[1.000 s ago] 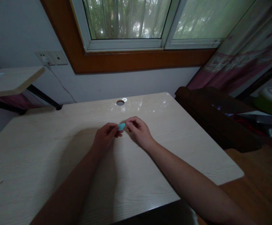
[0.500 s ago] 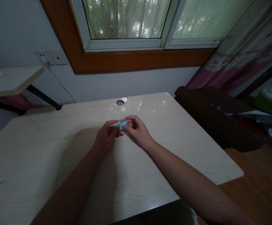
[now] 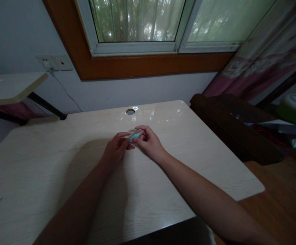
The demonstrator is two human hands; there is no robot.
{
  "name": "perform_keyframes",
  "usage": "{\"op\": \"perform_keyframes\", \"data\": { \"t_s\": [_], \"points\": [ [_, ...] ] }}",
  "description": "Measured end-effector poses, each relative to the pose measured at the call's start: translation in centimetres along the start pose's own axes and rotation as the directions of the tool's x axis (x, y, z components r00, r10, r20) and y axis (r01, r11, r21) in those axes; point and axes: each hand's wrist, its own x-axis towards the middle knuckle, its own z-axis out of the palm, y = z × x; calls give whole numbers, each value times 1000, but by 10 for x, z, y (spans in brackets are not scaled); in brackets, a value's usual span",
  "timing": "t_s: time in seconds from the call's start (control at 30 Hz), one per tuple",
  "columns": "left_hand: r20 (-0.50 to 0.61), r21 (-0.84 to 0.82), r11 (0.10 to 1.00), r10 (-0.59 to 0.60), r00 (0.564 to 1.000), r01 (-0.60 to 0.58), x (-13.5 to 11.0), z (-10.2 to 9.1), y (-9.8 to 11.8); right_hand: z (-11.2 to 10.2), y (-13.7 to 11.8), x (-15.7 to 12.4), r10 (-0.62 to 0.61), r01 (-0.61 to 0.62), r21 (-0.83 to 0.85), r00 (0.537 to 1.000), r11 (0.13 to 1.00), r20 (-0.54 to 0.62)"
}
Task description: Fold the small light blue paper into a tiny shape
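A small light-blue piece, perhaps folded paper, is pinched between the fingertips of both hands just above the pale wooden desk. My left hand grips its left end with thumb and fingers closed. My right hand holds its right end, fingers curled round it. Most of the piece is hidden by the fingers.
A round cable hole sits at the desk's far edge below the window. A raised shelf stands at the left. Dark furniture with cluttered items lies to the right, beside a curtain.
The hands have drawn slightly closer together and the blue piece has turned between the fingertips. My right fingers now cover more of it. The arms have barely moved.
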Motion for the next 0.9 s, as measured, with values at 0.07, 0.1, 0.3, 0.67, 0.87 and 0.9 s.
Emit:
{"op": "perform_keyframes", "data": {
  "t_s": [0.07, 0.1, 0.3, 0.67, 0.87, 0.9],
  "points": [
    [-2, 6, 1000, -16, 1000, 16, 1, 0, 1, 0, 0, 0, -3, 3, -3, 1000, 1000, -7],
    [-6, 8, 1000, -19, 1000, 19, 1, 0, 2, 0, -1, 0, -5, 5, -2, 1000, 1000, -8],
    [-30, 15, 1000, -27, 999, 27, 2, 1, 4, 1, -5, -1, -25, 25, 92, 1000, 995, -10],
    [-29, -12, 999, -42, 999, 42, 3, 1, 3, 0, -5, -1, -63, 70, 99, 996, 993, -65],
    [-38, 11, 1000, 5, 999, -4, 3, 1, -1, 0, -8, 0, -91, 101, 68, 986, 993, -136],
    [-42, 18, 1000, 14, 999, -13, 3, 0, -2, 0, -8, 1, -98, 106, 54, 984, 993, -146]
  ]
}}
